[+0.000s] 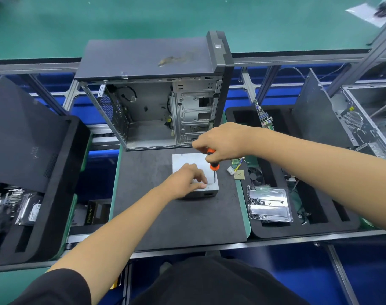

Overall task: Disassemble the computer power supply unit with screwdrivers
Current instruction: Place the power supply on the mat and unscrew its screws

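The power supply unit, a grey metal box, lies on the dark mat, at 6 o'clock from the open computer case. The right hand curls its fingers round the orange-and-black screwdriver, held upright; its tip meets the box top toward the 4 o'clock corner, the screw too small to make out. The left hand hides the box's 7 o'clock part, index finger straight along the near edge, other fingers bent on the top, gripping nothing.

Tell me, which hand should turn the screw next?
The right hand, probably. It already grips the screwdriver, whose tip points down at the top of the power supply. The left hand rests on the box, likely steadying it.
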Tool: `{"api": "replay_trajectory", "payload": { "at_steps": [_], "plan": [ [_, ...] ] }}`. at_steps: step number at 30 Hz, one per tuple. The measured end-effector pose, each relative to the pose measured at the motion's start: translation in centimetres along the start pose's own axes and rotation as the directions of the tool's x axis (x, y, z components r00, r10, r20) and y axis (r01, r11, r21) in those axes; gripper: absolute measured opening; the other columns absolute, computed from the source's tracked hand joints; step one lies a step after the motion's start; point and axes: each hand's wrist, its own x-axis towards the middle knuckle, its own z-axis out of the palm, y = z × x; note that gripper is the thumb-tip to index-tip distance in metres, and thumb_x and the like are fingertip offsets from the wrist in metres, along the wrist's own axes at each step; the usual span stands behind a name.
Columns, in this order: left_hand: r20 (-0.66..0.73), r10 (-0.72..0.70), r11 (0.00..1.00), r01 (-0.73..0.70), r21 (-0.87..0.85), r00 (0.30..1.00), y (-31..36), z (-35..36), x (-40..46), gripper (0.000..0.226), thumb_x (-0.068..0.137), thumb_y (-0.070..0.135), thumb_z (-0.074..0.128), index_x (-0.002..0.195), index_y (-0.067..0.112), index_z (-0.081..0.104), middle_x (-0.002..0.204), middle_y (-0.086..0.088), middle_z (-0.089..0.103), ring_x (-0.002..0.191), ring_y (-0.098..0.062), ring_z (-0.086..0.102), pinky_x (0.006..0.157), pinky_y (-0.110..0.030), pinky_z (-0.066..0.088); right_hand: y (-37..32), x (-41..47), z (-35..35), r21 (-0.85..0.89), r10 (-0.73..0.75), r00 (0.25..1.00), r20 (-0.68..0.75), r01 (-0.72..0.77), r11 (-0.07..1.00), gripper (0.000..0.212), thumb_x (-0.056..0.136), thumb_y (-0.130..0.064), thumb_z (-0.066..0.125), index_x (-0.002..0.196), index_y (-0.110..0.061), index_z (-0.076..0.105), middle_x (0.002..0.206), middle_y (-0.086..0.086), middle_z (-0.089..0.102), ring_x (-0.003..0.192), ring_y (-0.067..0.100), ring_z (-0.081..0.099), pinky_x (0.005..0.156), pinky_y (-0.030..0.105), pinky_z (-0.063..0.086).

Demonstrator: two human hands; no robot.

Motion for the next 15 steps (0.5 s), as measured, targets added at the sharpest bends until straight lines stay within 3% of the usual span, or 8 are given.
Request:
{"api": "replay_trajectory", "payload": {
  "at_steps": [3, 7, 11, 15],
  "plan": [
    [0.023, 0.055, 0.989, -0.058, 0.139, 0.998, -0.3, 1.1, 0.1, 0.010, 0.098, 0.035, 0.066, 0.104, 0.030, 0.072, 0.092, 0.010, 0.051, 0.098, -0.009, 0.042, 0.079, -0.035, 0.047, 0.2, -0.1, 0.2, 0.000, 0.014, 1.000, 0.002, -0.014, 1.000, 0.016, 0.080, -0.039, 0.054, 0.083, -0.027, 0.043, 0.078, -0.009, 0.057, 0.071, 0.015, 0.055, 0.052, 0.030, 0.029],
    [0.053, 0.108, 0.952, -0.119, 0.283, 0.993, -0.2, 1.4, 0.7, 0.015, 0.099, 0.035, 0.063, 0.108, 0.027, 0.072, 0.090, 0.011, 0.046, 0.104, -0.012, 0.045, 0.076, -0.041, 0.051, 0.2, 0.0, 0.3, 0.000, 0.019, 1.000, 0.012, -0.019, 1.000, 0.016, 0.082, -0.039, 0.053, 0.083, -0.027, 0.042, 0.078, -0.009, 0.057, 0.072, 0.016, 0.054, 0.053, 0.030, 0.027],
    [0.029, 0.154, 0.934, -0.155, 0.322, 0.988, -0.7, 1.8, 0.7, 0.018, 0.100, 0.037, 0.062, 0.111, 0.026, 0.072, 0.092, 0.014, 0.048, 0.109, -0.011, 0.047, 0.073, -0.038, 0.050, 0.3, 0.0, 0.4, -0.005, 0.020, 1.000, 0.017, -0.020, 1.000, 0.016, 0.083, -0.039, 0.053, 0.083, -0.027, 0.042, 0.078, -0.009, 0.057, 0.071, 0.015, 0.054, 0.053, 0.030, 0.026],
    [0.010, 0.200, 0.930, -0.193, 0.311, 0.980, -1.3, 2.1, 0.5, 0.018, 0.099, 0.032, 0.065, 0.112, 0.024, 0.075, 0.104, 0.006, 0.063, 0.110, -0.014, 0.049, 0.072, -0.036, 0.049, 0.4, 0.1, 0.5, -0.002, 0.026, 0.999, 0.026, -0.026, 1.000, 0.016, 0.083, -0.039, 0.053, 0.083, -0.027, 0.042, 0.077, -0.009, 0.057, 0.071, 0.015, 0.054, 0.053, 0.031, 0.027]
  ]
}}
